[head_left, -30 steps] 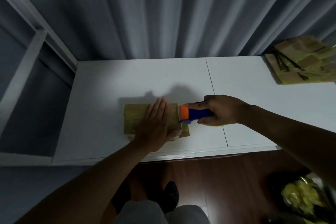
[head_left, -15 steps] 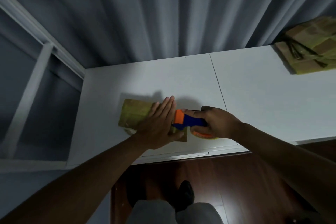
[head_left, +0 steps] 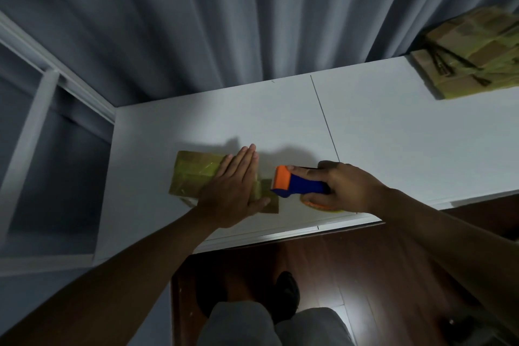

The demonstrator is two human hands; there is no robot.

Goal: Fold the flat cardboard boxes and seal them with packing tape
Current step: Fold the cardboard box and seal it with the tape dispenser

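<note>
- Two hands work at the near edge of the table (head_left: 379, 126): the left hand (head_left: 233, 191) lies flat, fingers together and stretched out, pressing down on the right part of the cardboard box (head_left: 196, 174); the right hand (head_left: 345, 188) is wrapped around the handle of the orange-and-blue tape dispenser (head_left: 295, 185).
- Half a second ago the dispenser's orange head sat against the left hand at the box's end; now it stands clear to the right, with a gap of bare table between it and the box.
- That pull-away suggests the strip is laid and cut, though no tape edge can be made out in the dim light.
- A glossy sheen along the box top hints at tape already down, and a small brown flap (head_left: 269, 199) juts out beside the left thumb.
- Far right, a stack of flat boxes (head_left: 471, 64) waits at the table's back corner, so more folding likely remains.
</note>
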